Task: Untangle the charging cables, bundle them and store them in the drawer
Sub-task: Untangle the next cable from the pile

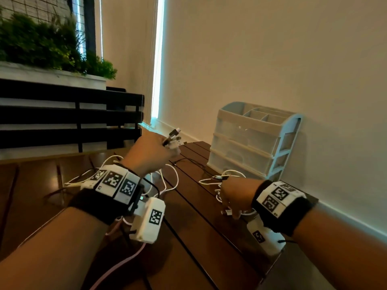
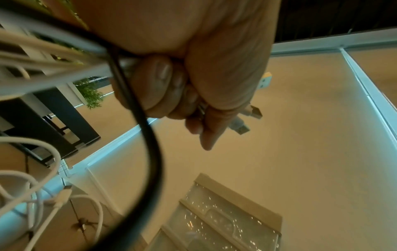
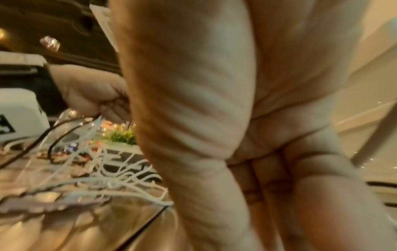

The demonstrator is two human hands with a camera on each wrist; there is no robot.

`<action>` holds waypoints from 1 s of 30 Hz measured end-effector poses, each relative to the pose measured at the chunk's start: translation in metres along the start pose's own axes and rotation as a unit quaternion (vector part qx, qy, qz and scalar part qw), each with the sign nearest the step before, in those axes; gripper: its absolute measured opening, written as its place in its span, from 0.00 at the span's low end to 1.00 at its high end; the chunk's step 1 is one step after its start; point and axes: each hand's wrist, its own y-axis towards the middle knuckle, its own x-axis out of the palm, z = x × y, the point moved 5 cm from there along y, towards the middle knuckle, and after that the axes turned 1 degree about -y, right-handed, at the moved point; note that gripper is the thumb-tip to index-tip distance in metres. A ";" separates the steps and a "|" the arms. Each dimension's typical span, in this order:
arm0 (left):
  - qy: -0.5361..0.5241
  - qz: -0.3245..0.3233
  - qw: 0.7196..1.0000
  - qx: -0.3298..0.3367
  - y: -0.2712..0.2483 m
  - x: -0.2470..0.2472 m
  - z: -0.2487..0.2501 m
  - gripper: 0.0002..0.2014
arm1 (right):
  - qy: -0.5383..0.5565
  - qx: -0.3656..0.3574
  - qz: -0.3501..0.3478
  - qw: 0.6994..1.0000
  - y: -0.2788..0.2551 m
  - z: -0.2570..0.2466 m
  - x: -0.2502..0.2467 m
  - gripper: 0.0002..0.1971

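Fingers (image 2: 159, 88) of raised left hand (image 1: 150, 153) clench cable plugs (image 1: 173, 138).

1. Both forearms were bare, with no sleeves.
2. The left wrist wore a wide black strap (image 1: 104, 204) carrying white panels printed with black square markers.
3. A white camera box (image 1: 149, 219) with one such marker hung at its 4 o'clock side; thin cables trailed below.
4. The right wrist wore a matching black strap (image 1: 278, 208) with marker panels and a white box (image 1: 265, 237).

Dim, warm cast; cool daylight strip (image 1: 158, 59) top centre of head view. Wrist views soft, motion-blurred, edges bent.
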 end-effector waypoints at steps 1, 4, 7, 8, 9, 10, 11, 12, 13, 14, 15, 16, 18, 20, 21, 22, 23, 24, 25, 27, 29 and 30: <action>-0.007 -0.007 1.000 0.008 -0.001 0.004 0.001 0.15 | -0.014 0.000 -0.011 1.000 0.004 -0.002 0.002 0.17; -0.029 -0.011 0.999 0.026 -0.002 0.010 0.003 0.17 | 0.007 0.006 -0.010 1.000 0.010 -0.004 0.006 0.15; -0.087 0.002 0.996 0.022 -0.006 0.014 0.004 0.19 | 0.107 0.028 0.041 0.993 0.003 0.002 -0.004 0.10; -0.111 0.007 0.994 0.014 -0.007 0.016 0.003 0.20 | 0.165 0.037 0.082 0.982 -0.003 0.008 -0.014 0.09; -0.133 0.012 0.991 0.003 -0.008 0.018 0.002 0.21 | 0.244 0.046 0.124 0.961 -0.010 0.015 -0.025 0.08; -0.159 0.011 0.987 -0.010 -0.008 0.021 -0.001 0.23 | 0.331 0.052 0.164 0.928 -0.018 0.021 -0.035 0.07; -0.195 0.004 0.980 -0.027 -0.008 0.025 -0.003 0.24 | 0.410 0.048 0.205 0.888 -0.025 0.025 -0.045 0.06; -0.243 -0.013 0.969 -0.047 -0.008 0.032 -0.006 0.24 | 0.484 0.041 0.236 0.842 -0.031 0.027 -0.053 0.04; -0.297 -0.032 0.952 -0.067 -0.008 0.039 -0.007 0.23 | 0.550 0.027 0.256 0.794 -0.038 0.026 -0.059 0.02; -0.347 -0.050 0.933 -0.082 -0.010 0.046 -0.006 0.21 | 0.592 0.017 0.269 0.759 -0.040 0.023 -0.062 0.04; -0.385 -0.063 0.916 -0.097 -0.012 0.053 -0.005 0.20 | 0.613 0.010 0.278 0.740 -0.040 0.020 -0.063 0.06; -0.411 -0.071 0.903 -0.106 -0.015 0.059 -0.004 0.18 | 0.610 0.010 0.289 0.738 -0.039 0.015 -0.064 0.07; -0.433 -0.069 0.893 -0.104 -0.019 0.068 -0.004 0.14 | 0.579 0.022 0.319 0.750 -0.034 0.007 -0.065 0.06; -0.426 -0.048 0.899 -0.092 -0.019 0.071 -0.010 0.12 | 0.560 0.022 0.345 0.753 -0.029 0.000 -0.066 0.08; -0.425 -0.039 0.900 -0.089 -0.018 0.071 -0.014 0.12 | 0.562 0.018 0.353 0.748 -0.026 -0.004 -0.066 0.08; -0.425 -0.034 0.901 -0.086 -0.016 0.072 -0.018 0.12 | 0.562 0.014 0.361 0.744 -0.024 -0.007 -0.066 0.10; -0.424 -0.031 0.901 -0.088 -0.015 0.072 -0.021 0.13 | 0.556 0.016 0.370 0.744 -0.023 -0.009 -0.067 0.11; -0.424 -0.029 0.901 -0.092 -0.014 0.073 -0.023 0.13 | 0.545 0.021 0.380 0.747 -0.022 -0.011 -0.069 0.12; -0.425 -0.024 0.900 -0.097 -0.014 0.073 -0.023 0.13 | 0.539 0.023 0.385 0.748 -0.022 -0.013 -0.070 0.14; -0.436 -0.003 0.894 -0.103 -0.013 0.071 -0.024 0.12 | 0.555 0.004 0.360 0.750 -0.019 -0.018 -0.069 0.16; -0.439 0.026 0.891 -0.110 -0.008 0.067 -0.028 0.14 | 0.582 -0.026 0.271 0.766 -0.016 -0.027 -0.063 0.16; -0.443 0.035 0.889 -0.113 -0.006 0.065 -0.030 0.16 | 0.583 -0.035 0.225 0.780 -0.014 -0.032 -0.059 0.12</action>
